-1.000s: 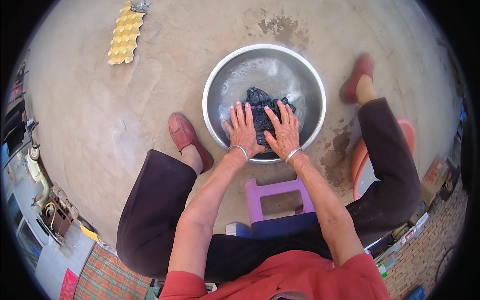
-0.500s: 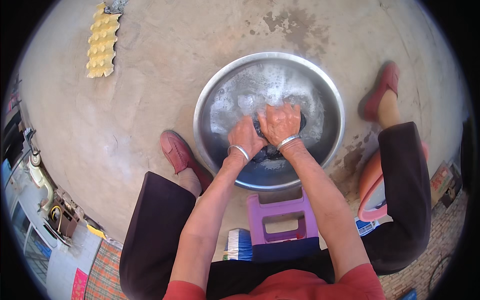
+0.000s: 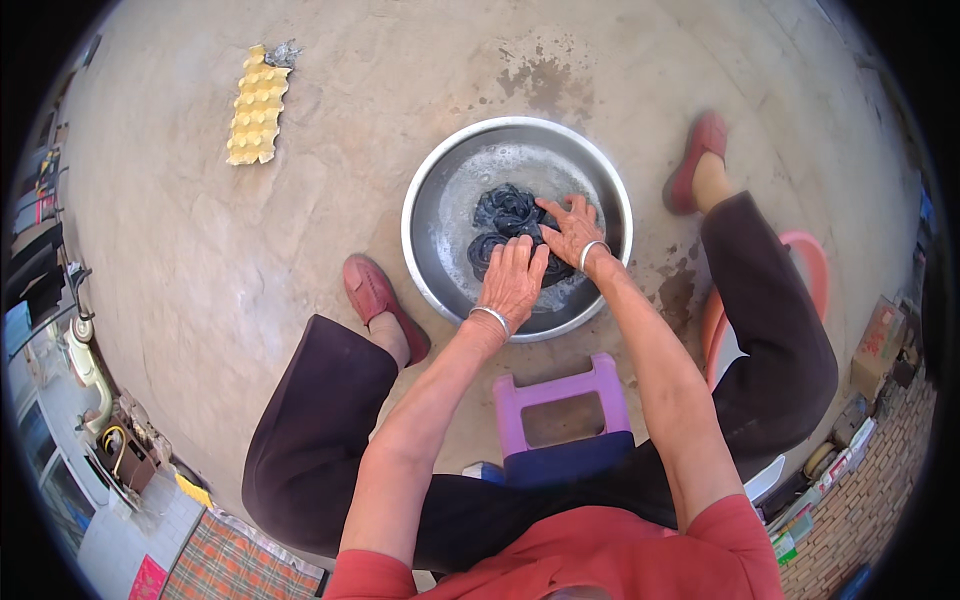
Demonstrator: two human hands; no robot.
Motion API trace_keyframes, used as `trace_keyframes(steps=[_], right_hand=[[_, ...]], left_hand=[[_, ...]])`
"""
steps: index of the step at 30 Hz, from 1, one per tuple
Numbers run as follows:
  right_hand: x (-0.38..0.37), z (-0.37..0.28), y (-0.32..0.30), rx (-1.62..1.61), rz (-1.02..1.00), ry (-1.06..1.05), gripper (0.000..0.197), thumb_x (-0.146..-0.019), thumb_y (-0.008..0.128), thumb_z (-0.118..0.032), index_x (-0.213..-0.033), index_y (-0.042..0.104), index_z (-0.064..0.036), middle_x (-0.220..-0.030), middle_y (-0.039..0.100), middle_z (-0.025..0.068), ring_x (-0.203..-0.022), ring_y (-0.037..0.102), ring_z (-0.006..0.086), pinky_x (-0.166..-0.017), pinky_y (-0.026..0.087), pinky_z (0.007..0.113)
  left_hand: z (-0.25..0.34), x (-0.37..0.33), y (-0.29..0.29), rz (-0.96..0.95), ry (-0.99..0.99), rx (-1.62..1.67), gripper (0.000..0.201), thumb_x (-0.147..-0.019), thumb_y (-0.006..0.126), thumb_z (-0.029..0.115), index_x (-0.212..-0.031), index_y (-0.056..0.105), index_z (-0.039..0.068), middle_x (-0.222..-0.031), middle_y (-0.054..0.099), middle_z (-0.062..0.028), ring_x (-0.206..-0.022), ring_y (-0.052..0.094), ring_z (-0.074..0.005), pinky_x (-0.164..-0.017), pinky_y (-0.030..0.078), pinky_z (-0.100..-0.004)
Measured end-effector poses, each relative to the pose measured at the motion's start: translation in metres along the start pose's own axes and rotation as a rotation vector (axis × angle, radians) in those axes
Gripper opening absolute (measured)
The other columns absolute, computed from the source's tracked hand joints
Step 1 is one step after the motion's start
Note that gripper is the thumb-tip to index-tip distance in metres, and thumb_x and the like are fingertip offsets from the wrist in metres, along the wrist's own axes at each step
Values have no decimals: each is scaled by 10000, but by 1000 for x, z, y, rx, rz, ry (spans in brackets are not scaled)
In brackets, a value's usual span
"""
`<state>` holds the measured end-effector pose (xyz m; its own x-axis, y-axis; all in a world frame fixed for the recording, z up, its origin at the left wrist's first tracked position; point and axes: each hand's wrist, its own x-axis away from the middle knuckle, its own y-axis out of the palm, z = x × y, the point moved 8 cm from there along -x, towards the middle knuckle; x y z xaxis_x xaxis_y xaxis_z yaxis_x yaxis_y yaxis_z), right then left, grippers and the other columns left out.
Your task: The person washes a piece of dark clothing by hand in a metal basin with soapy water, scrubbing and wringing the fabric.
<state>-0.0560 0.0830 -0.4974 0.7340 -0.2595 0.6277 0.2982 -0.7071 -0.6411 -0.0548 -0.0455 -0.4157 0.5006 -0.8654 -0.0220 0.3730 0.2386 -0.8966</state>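
A wet, bunched dark cloth (image 3: 507,209) lies in shallow sudsy water inside a round metal basin (image 3: 412,225). My left hand (image 3: 513,284) rests on the near part of the cloth, its fingers stretched forward over it. My right hand (image 3: 573,232) is at the cloth's right side with fingers spread and fingertips touching the folds. Both hands are open, and each wrist carries a silver bangle. The undersides of my fingers are hidden against the cloth.
A purple plastic stool (image 3: 512,415) stands between the basin and my lap. My red shoes flank the basin. A pink tub (image 3: 815,275) is beyond my right leg, a yellow egg tray (image 3: 257,110) at far left. Wet patches mark the floor.
Both hands have loosened from pressing the cloth together, and their fingers have opened out. More of the dark cloth shows above the water. The view has shifted, so the basin looks smaller.
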Motion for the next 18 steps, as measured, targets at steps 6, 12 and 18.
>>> trace_keyframes(steps=[6, 12, 18], right_hand=[[83, -33, 24, -19, 297, -297, 888, -734, 754, -211, -1491, 289, -204, -1540, 137, 246, -1375, 230, 451, -1078, 254, 599], [52, -62, 47, 277, 332, -412, 722, -813, 690, -268, -1458, 367, -243, -1494, 314, 149, -1363, 311, 354, -1041, 234, 673], [2, -68, 46, 370, 338, -356, 249, -753, 693, -306, -946, 638, -159, -883, 640, 51, -894, 598, 243, -914, 354, 596]], left_hand=[[-22, 41, 24, -316, -468, 40, 1270, -530, 902, 317, -1485, 113, 37, -1530, 87, -252, -1409, 129, -456, -1068, 189, -686], [-60, 45, 53, -301, -726, 111, 1312, -541, 884, 351, -1497, 58, 0, -1550, 108, -239, -1398, 194, -434, -1028, 283, -652], [-98, 28, 76, -399, -783, 238, 1048, -542, 877, 358, -1351, 337, -33, -1287, 476, -201, -1190, 455, -406, -891, 437, -499]])
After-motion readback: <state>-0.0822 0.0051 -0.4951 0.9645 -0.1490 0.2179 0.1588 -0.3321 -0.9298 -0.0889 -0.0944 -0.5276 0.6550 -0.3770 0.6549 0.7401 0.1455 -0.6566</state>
